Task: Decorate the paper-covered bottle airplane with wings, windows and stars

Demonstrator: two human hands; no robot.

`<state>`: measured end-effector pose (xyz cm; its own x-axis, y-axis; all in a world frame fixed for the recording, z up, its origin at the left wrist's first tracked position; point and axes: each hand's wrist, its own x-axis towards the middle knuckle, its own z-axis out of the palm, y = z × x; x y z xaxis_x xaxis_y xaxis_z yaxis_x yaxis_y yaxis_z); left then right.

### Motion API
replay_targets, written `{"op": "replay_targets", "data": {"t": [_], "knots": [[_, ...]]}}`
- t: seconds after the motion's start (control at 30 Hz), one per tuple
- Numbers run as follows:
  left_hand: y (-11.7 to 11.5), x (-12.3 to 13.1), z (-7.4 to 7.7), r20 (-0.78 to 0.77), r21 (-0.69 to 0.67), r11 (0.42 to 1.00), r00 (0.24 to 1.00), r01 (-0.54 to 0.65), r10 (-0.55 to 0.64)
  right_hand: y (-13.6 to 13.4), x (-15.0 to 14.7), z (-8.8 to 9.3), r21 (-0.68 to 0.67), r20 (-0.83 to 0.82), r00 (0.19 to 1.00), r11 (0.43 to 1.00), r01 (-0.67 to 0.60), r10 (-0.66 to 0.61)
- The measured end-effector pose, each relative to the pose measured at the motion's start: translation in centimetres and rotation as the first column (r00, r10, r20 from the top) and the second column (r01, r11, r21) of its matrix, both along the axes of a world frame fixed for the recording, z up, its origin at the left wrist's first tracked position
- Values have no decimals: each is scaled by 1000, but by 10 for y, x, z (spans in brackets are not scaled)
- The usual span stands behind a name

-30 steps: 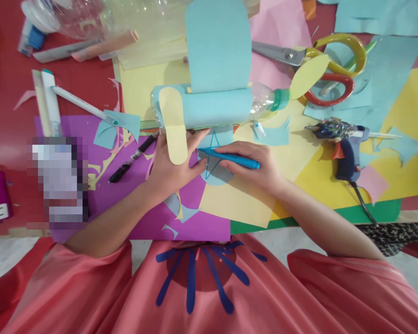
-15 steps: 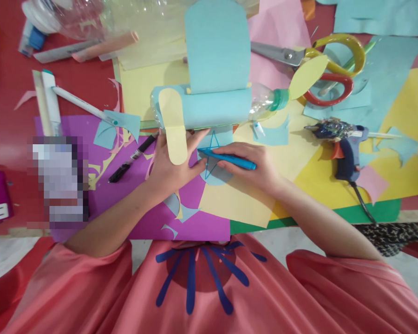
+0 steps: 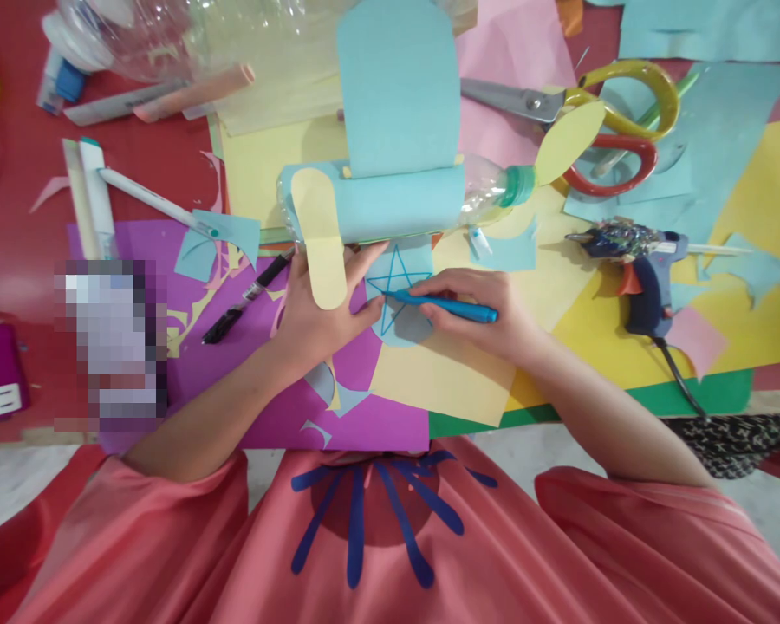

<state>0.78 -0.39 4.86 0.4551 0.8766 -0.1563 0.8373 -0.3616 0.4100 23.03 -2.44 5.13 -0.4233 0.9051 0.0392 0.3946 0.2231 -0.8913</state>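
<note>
My right hand [image 3: 477, 316] grips a blue marker [image 3: 443, 305], its tip resting on a round light-blue paper piece [image 3: 399, 299] that bears a drawn blue star. My left hand [image 3: 321, 322] lies flat with fingers stretched out, pressing the left edge of that paper piece. Just behind both hands lies a plastic bottle [image 3: 487, 192] wrapped in light-blue paper, with a blue paper wing [image 3: 396, 87], a pale yellow tail piece [image 3: 320, 236] and a yellow propeller blade [image 3: 568, 143].
Coloured paper sheets cover the red table [image 3: 13, 191]. Scissors [image 3: 598, 108] lie at the back right, a blue glue gun [image 3: 643, 273] to the right. A black pen [image 3: 247, 296] and white markers [image 3: 97, 191] lie left, a clear bottle [image 3: 143, 30] at the back left.
My right hand has drawn the marker back to the right along the paper piece, uncovering more of the star. My left hand has stayed pressed on the paper.
</note>
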Motion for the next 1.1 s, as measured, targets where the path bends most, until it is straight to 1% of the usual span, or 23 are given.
{"op": "replay_targets", "data": {"t": [0.2, 0.43, 0.53, 0.67, 0.8, 0.97, 1.1], "knots": [[1, 2, 3, -34, -39, 999, 999, -10, 8, 0, 5, 1, 14, -63, 998, 1000, -26, 27], [0, 0, 2, 8, -18, 1000, 1000, -2, 3, 0, 9, 5, 25, -24, 999, 999, -29, 30], [-1, -1, 2, 24, -8, 1000, 1000, -5, 5, 1, 10, 7, 6, -34, 999, 1000, -21, 21], [-1, 0, 3, 7, -20, 1000, 1000, -12, 12, 1, 12, 10, -30, -22, 1000, 1000, -6, 5], [-1, 0, 3, -8, -12, 1000, 1000, -17, 17, 3, 13, 13, -30, -25, 1000, 999, -10, 10], [-2, 0, 2, 7, -4, 1000, 1000, -11, 11, 3, 15, 13, -37, -43, 999, 999, 0, -2], [-2, 0, 3, 6, -9, 1000, 1000, -15, 15, 3, 16, 14, -76, -43, 999, 997, 3, -6]]}}
